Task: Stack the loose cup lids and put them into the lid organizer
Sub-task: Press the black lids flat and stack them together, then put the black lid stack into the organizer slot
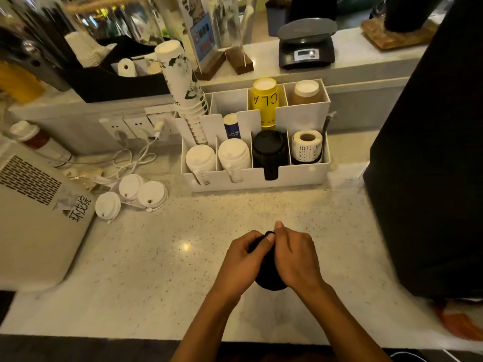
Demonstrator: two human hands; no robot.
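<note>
- Speckled stone surface (pixel 183 270), glossy under the lamp.
- White plastic lid organizer (pixel 256 178) at 12 o'clock: two slots of white lids, one of black lids (pixel 269 150); seemingly partly filled.
- Black lid stack (pixel 270 279), smooth and round, at 6 o'clock, gripped by left hand (pixel 241 259) and right hand (pixel 296 257), fingers curled round it.
- Three loose white lids (pixel 130 195) at 10 o'clock, unstacked.

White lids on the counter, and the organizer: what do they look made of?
White lids: probably thin moulded plastic, matte, with raised rims and small sip holes; pulp fibre can't be excluded. Organizer: apparently rigid white plastic or acrylic sheet, smooth, with flat, thin, straight-cut dividers.
</note>
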